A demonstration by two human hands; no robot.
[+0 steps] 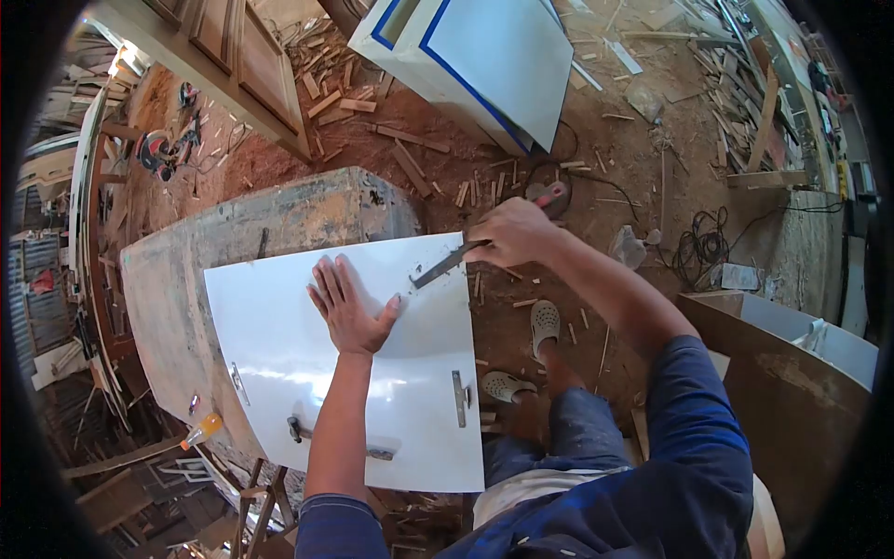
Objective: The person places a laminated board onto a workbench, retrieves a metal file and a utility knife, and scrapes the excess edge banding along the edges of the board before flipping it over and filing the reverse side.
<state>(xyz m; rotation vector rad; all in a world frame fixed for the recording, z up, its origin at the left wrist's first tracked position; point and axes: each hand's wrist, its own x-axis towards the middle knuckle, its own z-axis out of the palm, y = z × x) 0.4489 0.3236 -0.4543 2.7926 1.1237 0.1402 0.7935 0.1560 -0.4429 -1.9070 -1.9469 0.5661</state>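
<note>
Metal blade (441,267), upper end hidden in right hand (517,233) at two o'clock, hammer (294,429) at seven, part-covered by left forearm (340,433), white box (503,65) at twelve, cropped above.

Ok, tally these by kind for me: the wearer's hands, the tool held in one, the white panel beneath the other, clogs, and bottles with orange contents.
Hands: 2 (left hand, right hand)
Held flat tool: 1
White panel: 1
Clogs: 2
Bottle: 1
Total: 7
</note>
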